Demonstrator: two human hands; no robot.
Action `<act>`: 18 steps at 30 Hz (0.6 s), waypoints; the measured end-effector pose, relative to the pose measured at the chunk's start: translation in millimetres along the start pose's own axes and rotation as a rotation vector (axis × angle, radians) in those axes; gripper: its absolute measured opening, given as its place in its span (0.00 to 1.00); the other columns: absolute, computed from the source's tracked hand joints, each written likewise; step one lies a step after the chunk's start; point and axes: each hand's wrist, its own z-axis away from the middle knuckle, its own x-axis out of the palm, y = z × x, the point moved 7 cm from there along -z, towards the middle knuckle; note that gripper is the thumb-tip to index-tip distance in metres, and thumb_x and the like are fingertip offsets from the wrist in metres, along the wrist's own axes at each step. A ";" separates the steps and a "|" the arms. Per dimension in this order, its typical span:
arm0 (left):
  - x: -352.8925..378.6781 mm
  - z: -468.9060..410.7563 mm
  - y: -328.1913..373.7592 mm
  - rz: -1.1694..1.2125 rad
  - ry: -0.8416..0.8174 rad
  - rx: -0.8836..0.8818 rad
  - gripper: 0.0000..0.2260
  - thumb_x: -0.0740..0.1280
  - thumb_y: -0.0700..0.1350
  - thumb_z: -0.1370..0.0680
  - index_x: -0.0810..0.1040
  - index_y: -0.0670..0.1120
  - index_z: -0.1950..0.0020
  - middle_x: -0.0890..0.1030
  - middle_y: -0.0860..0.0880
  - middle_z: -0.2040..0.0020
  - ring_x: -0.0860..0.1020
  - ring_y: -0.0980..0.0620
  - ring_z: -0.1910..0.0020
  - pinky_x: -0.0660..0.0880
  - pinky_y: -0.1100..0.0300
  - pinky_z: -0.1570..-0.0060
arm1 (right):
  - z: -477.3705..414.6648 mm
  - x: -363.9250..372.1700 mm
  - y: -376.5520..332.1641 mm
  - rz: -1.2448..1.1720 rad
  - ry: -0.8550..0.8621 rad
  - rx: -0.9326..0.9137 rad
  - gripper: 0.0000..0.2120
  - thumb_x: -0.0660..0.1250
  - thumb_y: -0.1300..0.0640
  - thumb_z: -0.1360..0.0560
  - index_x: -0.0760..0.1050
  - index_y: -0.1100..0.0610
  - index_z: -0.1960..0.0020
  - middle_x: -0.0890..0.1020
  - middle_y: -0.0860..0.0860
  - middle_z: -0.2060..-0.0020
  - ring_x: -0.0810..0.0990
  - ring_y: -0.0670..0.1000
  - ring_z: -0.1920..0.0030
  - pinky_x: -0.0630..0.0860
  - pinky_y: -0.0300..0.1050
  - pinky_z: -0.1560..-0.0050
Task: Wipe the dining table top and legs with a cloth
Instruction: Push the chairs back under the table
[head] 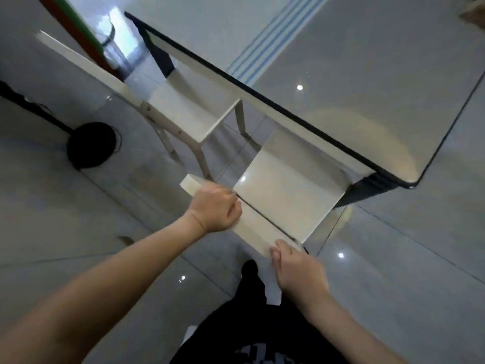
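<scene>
The dining table fills the upper right, with a glossy grey top and a dark rim. One of its dark legs shows under the near corner. A cream chair stands pushed under the table's near edge. My left hand grips the top rail of the chair's backrest near its left end. My right hand holds the same rail at its right end, fingers curled over the edge. No cloth is in sight.
A second cream chair stands further along the table's left side. A black round base with a pole sits on the tiled floor at left. My dark trousers and foot are below the chair.
</scene>
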 end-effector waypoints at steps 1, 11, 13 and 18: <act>-0.8 -0.9 0.6 -0.001 0.005 -0.001 0.19 0.55 0.51 0.26 0.76 0.46 0.73 0.78 0.50 0.73 0.76 0.47 0.75 0.62 0.63 0.71 | -0.8 1.1 2.2 0.007 0.008 0.012 0.31 0.40 0.47 0.16 0.75 0.54 0.65 0.77 0.50 0.76 0.76 0.54 0.79 0.69 0.41 0.79; -1.7 -17.3 -0.8 0.005 -0.034 -0.032 0.20 0.54 0.50 0.29 0.76 0.45 0.75 0.77 0.49 0.75 0.76 0.45 0.76 0.68 0.61 0.73 | -13.9 -5.2 15.4 0.005 -0.005 0.054 0.21 0.51 0.45 0.23 0.76 0.52 0.64 0.81 0.50 0.73 0.80 0.55 0.74 0.69 0.42 0.78; -5.3 -20.6 0.6 0.001 -0.046 -0.036 0.20 0.54 0.50 0.29 0.76 0.45 0.76 0.76 0.49 0.76 0.75 0.45 0.77 0.63 0.63 0.73 | -14.5 -6.1 18.1 -0.003 -0.060 0.082 0.27 0.44 0.42 0.23 0.78 0.52 0.58 0.84 0.51 0.66 0.83 0.59 0.66 0.70 0.45 0.71; -9.5 -25.4 19.0 -0.016 -0.076 -0.041 0.21 0.52 0.50 0.27 0.80 0.43 0.69 0.81 0.46 0.68 0.79 0.42 0.67 0.60 0.61 0.68 | -14.4 -11.6 35.0 -0.035 -0.024 0.008 0.46 0.25 0.32 0.27 0.79 0.52 0.50 0.85 0.53 0.58 0.83 0.60 0.57 0.67 0.47 0.64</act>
